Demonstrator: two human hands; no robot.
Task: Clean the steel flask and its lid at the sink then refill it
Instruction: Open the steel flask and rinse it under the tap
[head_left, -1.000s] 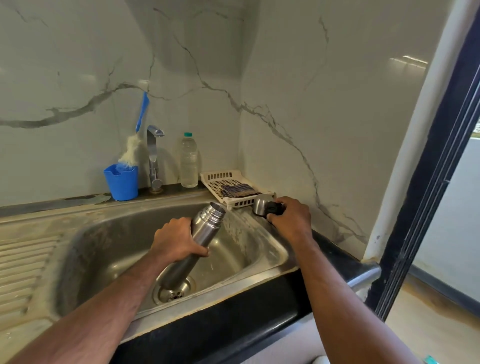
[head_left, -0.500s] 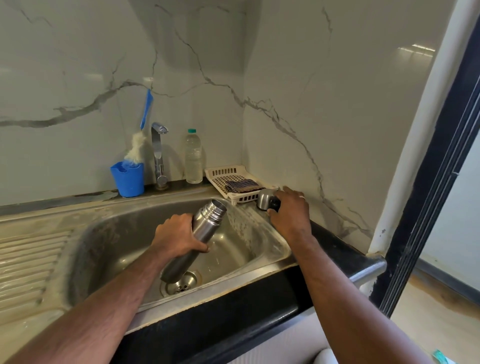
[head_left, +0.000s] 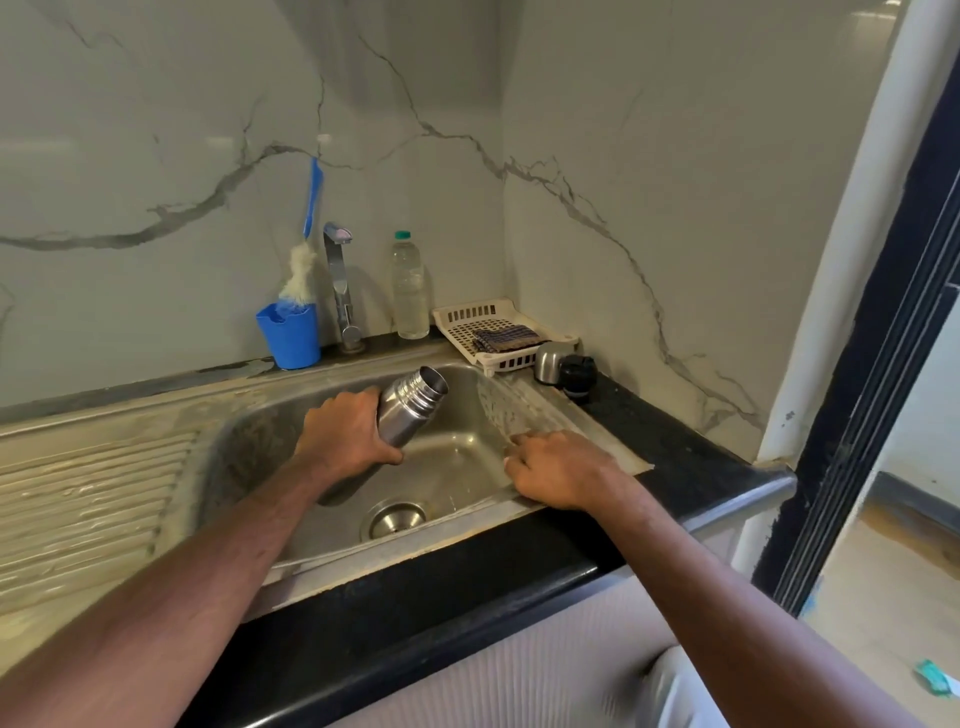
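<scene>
Left hand (head_left: 345, 434) grips the steel flask (head_left: 402, 421) around its mid-body, fingers and thumb curled round it; flask held tilted over the sink (head_left: 457, 457) basin, open threaded mouth pointing up and to the right, base angled down toward the drain (head_left: 395, 519). No cap on the flask. Right hand (head_left: 556, 470) rests at the right edge of the basin, on the sink rim, fingers loosely bent and holding nothing. Lid (head_left: 550, 361), steel with a black inner part (head_left: 576, 374) beside it, lies on the black counter (head_left: 675, 447) at the back right corner of the sink, just beside the front corner of the white slotted tray (head_left: 467, 314); well apart from both hands. Whether the steel cap and the black piece are joined or separate: cannot tell. A folded checked cloth (head_left: 501, 338) lies in the tray. Along the back ledge, left to right: blue cup (head_left: 288, 335) holding a blue-handled brush (head_left: 309, 239) with white bristles, steel tap (head_left: 340, 280), clear plastic bottle (head_left: 409, 288) with a green cap. No water visible running from the tap. Ribbed draining board (head_left: 88, 504) to the left of the basin. Marble-patterned wall behind and to the right.
</scene>
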